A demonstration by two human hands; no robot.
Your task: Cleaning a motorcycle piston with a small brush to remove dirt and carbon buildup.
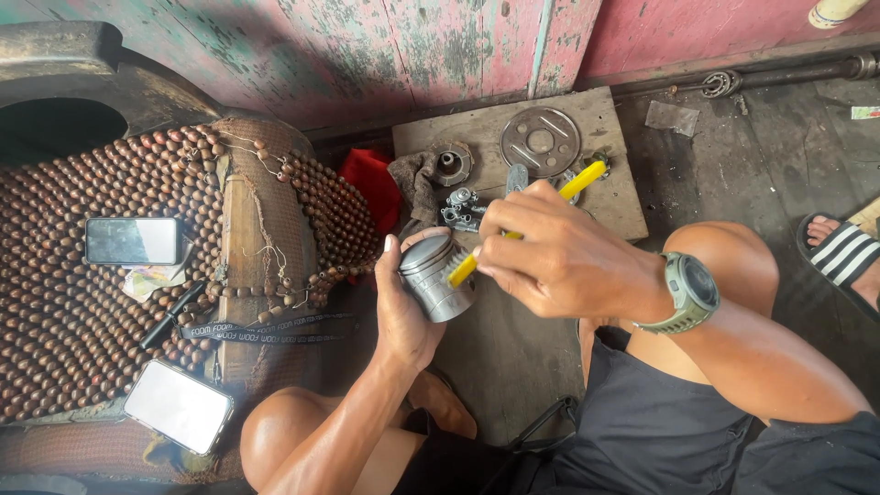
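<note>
Left hand raised palm-up with forearm rising from the lower middle, fingers curled in a grip, while the right hand reaches across from the right, wrist bent, fingers pinched closed, both knees bare and spread apart.

The toothbrush is yellow, and the metal piston is shiny grey. The rag is red, the wall is pink with green patches, and the bead mat is brown.
</note>
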